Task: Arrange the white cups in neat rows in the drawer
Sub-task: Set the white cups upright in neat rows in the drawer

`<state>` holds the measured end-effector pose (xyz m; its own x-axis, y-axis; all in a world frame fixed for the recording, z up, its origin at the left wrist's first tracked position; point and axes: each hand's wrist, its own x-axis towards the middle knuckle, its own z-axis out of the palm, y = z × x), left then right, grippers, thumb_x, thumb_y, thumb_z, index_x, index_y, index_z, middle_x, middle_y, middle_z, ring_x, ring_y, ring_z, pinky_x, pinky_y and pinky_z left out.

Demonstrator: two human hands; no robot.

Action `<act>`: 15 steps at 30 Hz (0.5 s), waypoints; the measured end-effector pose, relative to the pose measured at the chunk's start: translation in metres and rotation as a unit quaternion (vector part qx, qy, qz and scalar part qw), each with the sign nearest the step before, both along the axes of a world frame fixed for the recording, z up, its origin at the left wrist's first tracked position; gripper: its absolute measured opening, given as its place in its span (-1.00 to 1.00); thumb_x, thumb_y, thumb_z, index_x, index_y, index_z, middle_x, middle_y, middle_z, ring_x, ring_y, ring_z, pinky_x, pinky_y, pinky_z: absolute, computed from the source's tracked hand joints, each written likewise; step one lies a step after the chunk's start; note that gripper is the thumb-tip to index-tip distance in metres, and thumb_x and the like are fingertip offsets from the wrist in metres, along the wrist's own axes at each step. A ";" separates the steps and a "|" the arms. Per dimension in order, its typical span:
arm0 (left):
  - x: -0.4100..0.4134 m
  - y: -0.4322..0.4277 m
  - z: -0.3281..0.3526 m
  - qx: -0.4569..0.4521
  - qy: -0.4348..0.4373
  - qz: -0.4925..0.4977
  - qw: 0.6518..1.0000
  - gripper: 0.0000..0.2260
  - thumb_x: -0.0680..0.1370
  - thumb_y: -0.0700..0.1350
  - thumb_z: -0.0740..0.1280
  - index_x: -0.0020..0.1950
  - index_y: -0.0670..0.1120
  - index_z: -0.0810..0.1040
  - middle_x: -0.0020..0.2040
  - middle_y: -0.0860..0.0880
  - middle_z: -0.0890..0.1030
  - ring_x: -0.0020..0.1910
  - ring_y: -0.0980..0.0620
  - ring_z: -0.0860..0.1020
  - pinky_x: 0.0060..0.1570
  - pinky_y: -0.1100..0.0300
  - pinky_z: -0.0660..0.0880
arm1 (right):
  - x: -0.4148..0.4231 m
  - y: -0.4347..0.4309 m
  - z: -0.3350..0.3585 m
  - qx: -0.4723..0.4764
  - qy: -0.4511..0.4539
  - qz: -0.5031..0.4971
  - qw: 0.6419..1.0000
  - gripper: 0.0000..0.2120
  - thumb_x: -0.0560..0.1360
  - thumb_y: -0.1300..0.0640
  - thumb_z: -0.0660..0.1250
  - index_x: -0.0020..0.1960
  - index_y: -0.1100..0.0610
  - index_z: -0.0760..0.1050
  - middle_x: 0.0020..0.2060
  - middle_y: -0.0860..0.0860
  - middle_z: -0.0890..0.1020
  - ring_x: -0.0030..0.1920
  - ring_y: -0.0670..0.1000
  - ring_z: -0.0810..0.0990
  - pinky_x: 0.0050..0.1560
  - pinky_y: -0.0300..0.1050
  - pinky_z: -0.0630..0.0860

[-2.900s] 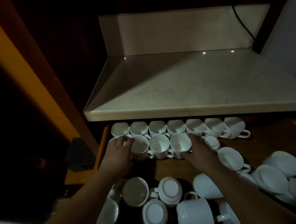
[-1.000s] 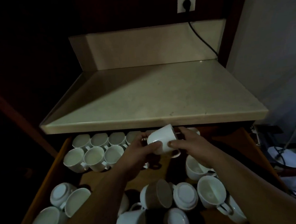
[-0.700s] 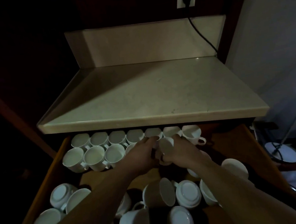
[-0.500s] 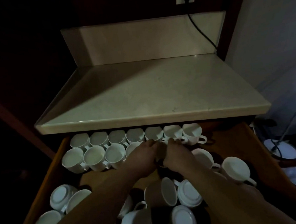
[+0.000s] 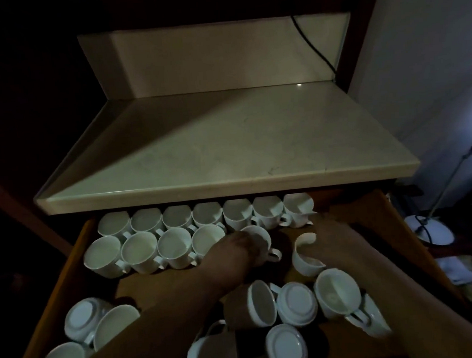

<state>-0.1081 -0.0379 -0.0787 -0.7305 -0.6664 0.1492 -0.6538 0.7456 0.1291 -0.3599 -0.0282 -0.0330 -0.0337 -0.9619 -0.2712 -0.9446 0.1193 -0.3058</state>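
Parted since the previous frame, my two hands now work separate cups. The countertop (image 5: 227, 151) overhangs the open drawer (image 5: 75, 251), where seven white cups form the back row (image 5: 206, 214) and four the second row (image 5: 139, 251); loose cups (image 5: 296, 303) lie tumbled nearer me. My left hand (image 5: 242, 248), arm reaching forward, curls its fingers over the fifth cup (image 5: 260, 237), which stands upright at the second row's end. My right hand (image 5: 335, 236) grips a tilted cup (image 5: 304, 258) by its rim, just to the right.
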 end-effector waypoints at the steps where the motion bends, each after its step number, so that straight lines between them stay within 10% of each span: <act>1: -0.001 0.001 0.001 0.008 -0.013 0.012 1.000 -0.85 0.43 -0.07 0.51 -0.01 -0.01 0.71 0.00 -0.04 0.67 -0.01 -0.06 0.64 -0.02 0.13 0.57 | -0.014 0.002 -0.007 0.026 0.000 0.005 1.000 -0.09 0.13 -0.42 0.37 0.40 -0.04 0.40 0.33 -0.01 0.51 0.28 0.06 0.54 0.23 0.05 0.56; 15: 0.012 0.003 0.012 0.041 -0.094 0.069 0.992 -0.76 0.63 -0.07 0.21 0.22 -0.01 0.61 0.17 -0.08 0.61 0.22 -0.09 0.53 0.09 0.08 0.49 | 0.033 -0.010 -0.034 0.022 -0.046 0.023 0.998 -0.31 0.23 -0.16 0.55 0.26 0.05 0.42 0.12 0.02 0.61 0.11 0.06 0.62 0.08 0.06 0.63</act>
<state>-0.0963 -0.0353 -0.0665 -0.6409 -0.7666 -0.0392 -0.7675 0.6390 0.0511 -0.3272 -0.0381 -0.0669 0.0380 -0.9487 -0.3138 -0.9176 0.0913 -0.3869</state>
